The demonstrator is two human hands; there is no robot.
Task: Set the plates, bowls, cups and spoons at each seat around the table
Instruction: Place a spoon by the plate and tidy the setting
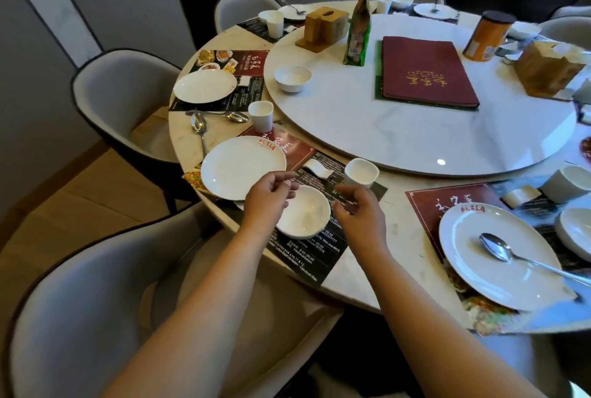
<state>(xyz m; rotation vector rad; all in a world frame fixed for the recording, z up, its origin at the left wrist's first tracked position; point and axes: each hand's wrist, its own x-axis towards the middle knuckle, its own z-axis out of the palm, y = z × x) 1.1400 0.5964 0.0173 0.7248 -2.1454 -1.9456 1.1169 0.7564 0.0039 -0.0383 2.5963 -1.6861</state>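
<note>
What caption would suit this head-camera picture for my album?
Both hands, left hand and right hand, hover at a small white ceramic bowl beside a round white plate.

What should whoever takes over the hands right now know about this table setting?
Left hand and right hand hover on either side of the white bowl, fingers loosely curled, holding nothing.
Near seat: plate, bowl and cup on the placemat, no spoon.
Two spoons lie loose on the table left of the plate.
Left seat: plate and cup; its bowl probably the one on the turntable.
Right seat has a plate with a spoon.
Left: spoons to both seats, bowl to the left seat.
</note>
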